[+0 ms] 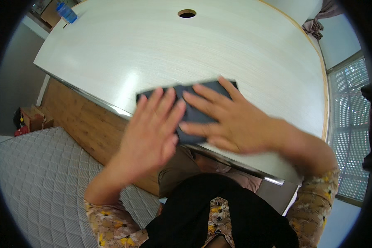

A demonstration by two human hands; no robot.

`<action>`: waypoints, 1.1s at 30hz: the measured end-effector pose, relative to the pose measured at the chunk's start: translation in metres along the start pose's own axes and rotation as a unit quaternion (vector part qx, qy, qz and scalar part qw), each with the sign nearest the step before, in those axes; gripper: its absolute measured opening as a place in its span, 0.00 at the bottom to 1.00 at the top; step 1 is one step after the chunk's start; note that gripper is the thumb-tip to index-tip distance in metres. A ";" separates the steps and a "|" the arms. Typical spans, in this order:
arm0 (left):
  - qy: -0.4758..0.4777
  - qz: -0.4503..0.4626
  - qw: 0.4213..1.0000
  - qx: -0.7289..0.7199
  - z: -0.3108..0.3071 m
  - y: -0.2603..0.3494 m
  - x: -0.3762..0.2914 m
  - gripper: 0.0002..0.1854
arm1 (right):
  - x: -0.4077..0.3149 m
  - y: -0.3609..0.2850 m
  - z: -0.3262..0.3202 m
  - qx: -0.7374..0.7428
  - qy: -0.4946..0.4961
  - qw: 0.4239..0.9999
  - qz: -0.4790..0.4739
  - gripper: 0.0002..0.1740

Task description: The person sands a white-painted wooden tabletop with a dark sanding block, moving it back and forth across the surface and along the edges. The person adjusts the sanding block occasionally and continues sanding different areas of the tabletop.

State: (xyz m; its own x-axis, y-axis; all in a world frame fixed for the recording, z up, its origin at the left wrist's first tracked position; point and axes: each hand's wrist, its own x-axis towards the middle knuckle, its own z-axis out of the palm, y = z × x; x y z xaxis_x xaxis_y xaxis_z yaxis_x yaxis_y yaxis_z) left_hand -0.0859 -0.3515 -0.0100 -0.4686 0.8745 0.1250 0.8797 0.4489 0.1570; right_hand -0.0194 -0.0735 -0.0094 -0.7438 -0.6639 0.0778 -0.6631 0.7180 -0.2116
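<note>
A dark grey folded cloth (197, 116) lies flat on the white table (161, 49), close to its near edge. My left hand (150, 127) rests over the cloth's left part with its fingers spread. Across the right part lies my right hand (232, 121), palm down, fingers apart and pointing left and up. Both hands are slightly blurred and hide much of the cloth. Neither hand closes on it. The cloth's dark upper corners and its lower edge show around the fingers.
A blue plastic bottle (66, 13) stands at the table's far left, and a round hole (187, 13) pierces the far side. Left of the table are a quilted mattress (43, 173), a wooden floor (77, 121) and a cardboard box (34, 118). A window (350, 130) is at the right.
</note>
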 end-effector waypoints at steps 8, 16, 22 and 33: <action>0.254 -0.042 0.964 0.072 0.057 -0.006 -0.020 0.27 | 0.025 -0.016 -0.002 0.033 -0.026 0.999 -0.028 0.28; 0.292 -0.085 0.943 0.139 0.033 -0.178 -0.055 0.27 | 0.209 -0.012 0.028 -0.015 -0.014 0.999 -0.038 0.30; 0.242 -0.065 0.960 0.122 0.024 -0.175 -0.058 0.32 | 0.193 -0.015 0.031 -0.024 0.013 0.997 -0.069 0.29; 0.221 0.063 0.969 0.093 0.034 -0.019 -0.015 0.24 | -0.006 -0.057 -0.006 0.016 0.027 0.999 0.006 0.37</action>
State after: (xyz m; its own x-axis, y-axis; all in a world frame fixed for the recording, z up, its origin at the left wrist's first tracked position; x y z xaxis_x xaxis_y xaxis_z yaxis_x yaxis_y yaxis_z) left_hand -0.0926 -0.3665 -0.0482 -0.3094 0.7787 0.5458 0.9121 0.4054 -0.0614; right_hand 0.0224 -0.1086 0.0077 -0.7552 -0.6429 0.1280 -0.6523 0.7178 -0.2434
